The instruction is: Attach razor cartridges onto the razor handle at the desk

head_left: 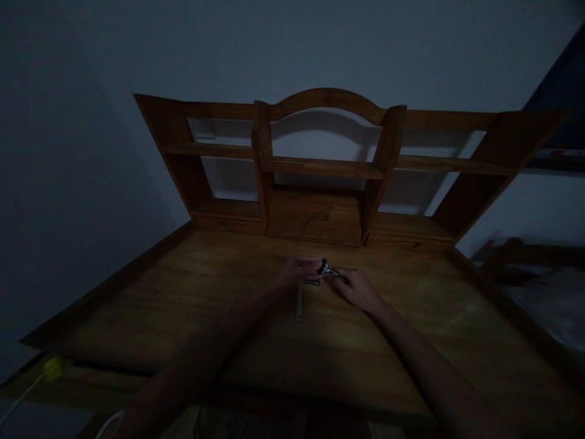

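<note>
Over the wooden desk, my right hand (pixel 359 289) is closed around the dark handle of a razor (pixel 336 273), black and silver, its head pointing left. My left hand (pixel 299 270) has its fingers pinched together at the razor's head, touching it; the dim light hides the exact grip. Just under the left fingers lies a small black strip with a row of pale marks (pixel 312 282). Beside that, a narrow, flat, light-coloured bar with a hole at its near end (pixel 298 305) rests on the desktop, its far end close beneath my left hand.
A wooden shelf unit (pixel 320 166) with drawers stands along the desk's back, against the wall. Raised edges border the desktop (pixel 183 292) left and right. At the lower left are a yellow object (pixel 52 367) and a white cable (pixel 21 399). The room is dim.
</note>
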### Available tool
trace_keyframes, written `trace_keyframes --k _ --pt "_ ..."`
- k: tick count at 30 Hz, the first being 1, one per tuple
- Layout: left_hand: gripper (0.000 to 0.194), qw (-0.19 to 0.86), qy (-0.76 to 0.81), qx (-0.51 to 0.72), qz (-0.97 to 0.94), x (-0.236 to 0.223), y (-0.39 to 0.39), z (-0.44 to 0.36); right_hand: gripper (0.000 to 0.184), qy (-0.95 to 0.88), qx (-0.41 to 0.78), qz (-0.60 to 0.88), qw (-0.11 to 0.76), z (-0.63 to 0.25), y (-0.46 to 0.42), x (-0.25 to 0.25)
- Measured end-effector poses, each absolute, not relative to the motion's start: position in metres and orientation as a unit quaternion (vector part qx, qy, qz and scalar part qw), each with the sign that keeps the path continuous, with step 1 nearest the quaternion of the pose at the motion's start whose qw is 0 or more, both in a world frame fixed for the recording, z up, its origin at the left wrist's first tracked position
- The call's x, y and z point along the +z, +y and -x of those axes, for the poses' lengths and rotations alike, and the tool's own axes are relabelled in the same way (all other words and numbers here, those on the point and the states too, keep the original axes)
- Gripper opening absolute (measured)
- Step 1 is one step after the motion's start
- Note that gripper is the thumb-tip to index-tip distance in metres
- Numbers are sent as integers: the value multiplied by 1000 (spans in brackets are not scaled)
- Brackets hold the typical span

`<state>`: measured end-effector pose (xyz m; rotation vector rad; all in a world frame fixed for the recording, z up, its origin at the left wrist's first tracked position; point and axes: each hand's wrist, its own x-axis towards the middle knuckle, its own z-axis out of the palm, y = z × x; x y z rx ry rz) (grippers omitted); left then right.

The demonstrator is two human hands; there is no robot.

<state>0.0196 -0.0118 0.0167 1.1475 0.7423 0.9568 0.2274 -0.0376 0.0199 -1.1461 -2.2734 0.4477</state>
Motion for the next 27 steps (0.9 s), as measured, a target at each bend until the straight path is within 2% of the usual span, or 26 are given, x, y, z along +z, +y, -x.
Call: trace_keyframes --k 7,16,27 --pt "48 665 335 428 -513 21 -17 -22 28 -845 147 430 281 -227 -37 18" --pt "34 702 297 456 -460 20 -22 -25 28 -833 173 419 316 -225 -36 17" --pt "35 717 283 464 -437 17 -22 -27 31 -817 198 426 335 -226 -36 15"
